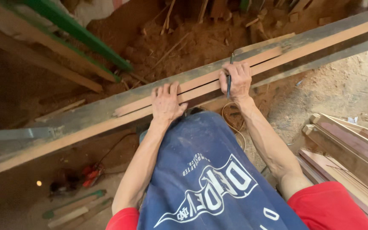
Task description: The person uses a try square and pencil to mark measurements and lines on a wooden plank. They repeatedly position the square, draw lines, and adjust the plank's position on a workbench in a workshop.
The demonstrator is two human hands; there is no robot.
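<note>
Right hand [236, 81] grips a dark pencil [229, 81], fingers curled round it, tip down on the thin wooden strip [201, 85]; looks like a marking step. Left hand [166, 102] lies flat, fingers spread and pressed on the same strip and the long plank [86, 117] under it, pinning both. Strip lies lengthwise on the plank, running diagonally from lower left to upper right across the view, just in front of the blue apron [201, 179]. Judgement: to mark well, keep the left palm weight straight down so the strip can't slide, hold the pencil steep against the strip edge, draw in one steady pull. Risk is the strip creeping sideways along the plank. Stacked timber [350, 149] to the right, green bar [77, 32] upper left, red power tool [90, 174] on the dirt floor [341, 85] lower left, well apart from the hands.
</note>
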